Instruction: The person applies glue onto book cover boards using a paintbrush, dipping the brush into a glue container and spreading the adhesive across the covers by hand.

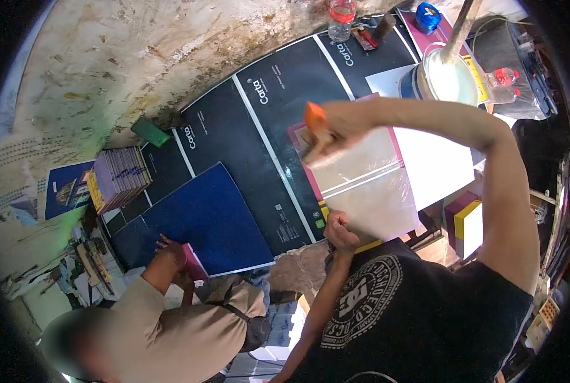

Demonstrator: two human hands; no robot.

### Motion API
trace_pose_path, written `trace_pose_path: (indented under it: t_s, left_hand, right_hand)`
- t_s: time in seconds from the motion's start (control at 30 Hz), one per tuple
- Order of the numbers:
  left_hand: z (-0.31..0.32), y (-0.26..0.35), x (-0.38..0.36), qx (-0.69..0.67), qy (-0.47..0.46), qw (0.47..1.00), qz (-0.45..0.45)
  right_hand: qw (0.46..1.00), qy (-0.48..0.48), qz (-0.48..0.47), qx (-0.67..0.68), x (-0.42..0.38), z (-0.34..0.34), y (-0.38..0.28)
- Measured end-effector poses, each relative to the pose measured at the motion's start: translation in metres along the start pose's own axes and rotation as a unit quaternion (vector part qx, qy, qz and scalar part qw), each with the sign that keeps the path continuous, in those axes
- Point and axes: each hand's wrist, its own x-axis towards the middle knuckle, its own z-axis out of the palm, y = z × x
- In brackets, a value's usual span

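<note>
Magenta-edged sheet [369,163] lies flat on the black Carta-printed desk [230,137], in front of the worker. Looks light and bendy; the sheen suggests a slick, perhaps wet face, easily smeared or creased. Best held by the margins, both sides supported. Right hand [339,126], motion-blurred, closed round an orange-handled tool [314,117] above the far edge. Left hand [342,233] at the near edge, fingers curled; whether pinching paper, cannot tell.

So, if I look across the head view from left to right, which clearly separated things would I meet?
Stack of books → maroon book → orange tool → bucket → red-capped bottles.
</note>
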Motion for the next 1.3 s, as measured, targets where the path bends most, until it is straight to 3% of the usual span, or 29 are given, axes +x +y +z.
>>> trace_pose_path:
  t_s: [0.1, 0.17, 0.27, 0.3, 0.37, 0.47, 0.5, 0.57, 0.63, 0.67, 0.7, 0.73, 0.77, 0.8, 0.93, 0.97, 1.0, 1.03, 1.07, 1.1, 1.17, 1.2, 1.23, 1.27, 1.3]
  left_hand:
    - [0.003, 0.006, 0.003, -0.009, 0.004, 1.0, -0.003]
    - [0.002, 0.009, 0.004, 0.021, -0.002, 1.0, -0.012]
    - [-0.006, 0.0, 0.0, 0.027, -0.031, 0.999, 0.011]
    - [-0.004, 0.001, 0.002, 0.029, -0.029, 0.999, 0.004]
    - [-0.004, 0.005, 0.001, 0.036, -0.028, 0.999, -0.013]
    - [-0.005, -0.001, -0.002, 0.032, -0.026, 0.999, 0.006]
    - [-0.005, 0.001, -0.002, 0.033, -0.031, 0.999, 0.012]
    - [-0.005, 0.002, 0.003, 0.036, -0.037, 0.998, 0.027]
    - [-0.003, 0.006, 0.005, 0.053, -0.036, 0.998, 0.013]
    - [-0.004, 0.008, 0.003, 0.062, -0.042, 0.997, 0.005]
    - [-0.005, 0.009, 0.003, 0.068, -0.046, 0.997, 0.0]
    - [-0.005, 0.01, 0.003, 0.074, -0.05, 0.996, -0.003]
    - [-0.004, 0.01, 0.005, 0.08, -0.054, 0.995, -0.005]
    - [-0.003, 0.009, 0.006, 0.077, -0.049, 0.996, 0.004]
    - [0.002, 0.014, 0.009, 0.066, -0.023, 0.997, 0.016]
    - [0.003, 0.019, 0.008, 0.061, -0.013, 0.998, 0.012]
    - [-0.002, 0.01, 0.007, 0.071, -0.022, 0.996, 0.04]
    - [-0.008, 0.005, 0.011, -0.096, 0.015, 0.992, -0.075]
    - [-0.016, 0.001, 0.017, -0.261, 0.049, 0.946, -0.188]
    - [-0.02, 0.019, 0.04, -0.406, 0.238, 0.837, -0.279]
    - [-0.03, 0.08, 0.107, -0.41, 0.315, 0.835, -0.187]
    - [-0.052, 0.069, 0.133, -0.341, 0.141, 0.929, -0.037]
    - [-0.039, 0.11, 0.171, -0.306, 0.2, 0.927, -0.082]
    - [-0.019, 0.143, 0.203, -0.269, 0.181, 0.943, -0.073]
    - [-0.004, 0.143, 0.231, -0.084, 0.004, 0.996, 0.01]
  right_hand:
    - [0.992, 0.071, 0.102, -0.034, -0.039, -0.011, 0.046]
    - [0.951, 0.219, 0.058, -0.209, -0.058, -0.049, 0.069]
    - [0.952, 0.234, 0.108, -0.165, -0.077, -0.061, 0.044]
    - [0.951, 0.244, -0.011, -0.187, -0.074, -0.051, 0.014]
    - [0.992, 0.109, 0.048, -0.042, -0.077, -0.017, -0.008]
    - [0.981, 0.14, 0.079, -0.107, -0.097, -0.02, 0.019]
    - [0.965, 0.173, 0.174, -0.088, -0.105, -0.035, 0.031]
    - [0.875, 0.272, 0.04, -0.399, -0.11, -0.055, 0.033]
    - [0.954, 0.209, 0.04, -0.212, -0.087, -0.062, -0.017]
    - [0.967, 0.165, -0.085, -0.177, -0.076, -0.046, -0.003]
    - [0.988, 0.092, -0.081, -0.093, -0.056, -0.03, -0.018]
    - [0.997, 0.022, -0.01, -0.074, -0.043, -0.006, -0.018]
    - [0.988, 0.084, -0.117, -0.057, -0.018, 0.014, -0.013]
    - [0.992, 0.004, -0.051, -0.118, 0.008, 0.016, -0.009]
    - [0.98, 0.063, -0.029, -0.188, 0.081, -0.032, 0.006]
    - [0.988, 0.051, 0.015, -0.146, 0.085, -0.039, 0.01]
    - [0.979, 0.118, 0.012, -0.167, 0.075, -0.051, 0.0]
    - [0.964, 0.183, 0.006, -0.194, 0.06, -0.065, -0.01]
    - [0.954, 0.258, -0.006, -0.154, 0.041, -0.068, -0.018]
    - [0.937, 0.33, -0.019, -0.113, 0.015, -0.068, -0.028]
    - [0.909, 0.387, 0.121, -0.095, -0.045, -0.067, -0.075]
    - [0.856, 0.476, 0.2, 0.02, -0.066, -0.047, -0.095]
    - [0.778, 0.551, 0.272, 0.133, -0.084, -0.024, -0.11]
    - [0.796, 0.534, 0.276, 0.072, -0.105, 0.005, -0.119]
    - [0.809, 0.517, 0.279, 0.013, -0.119, 0.03, -0.127]
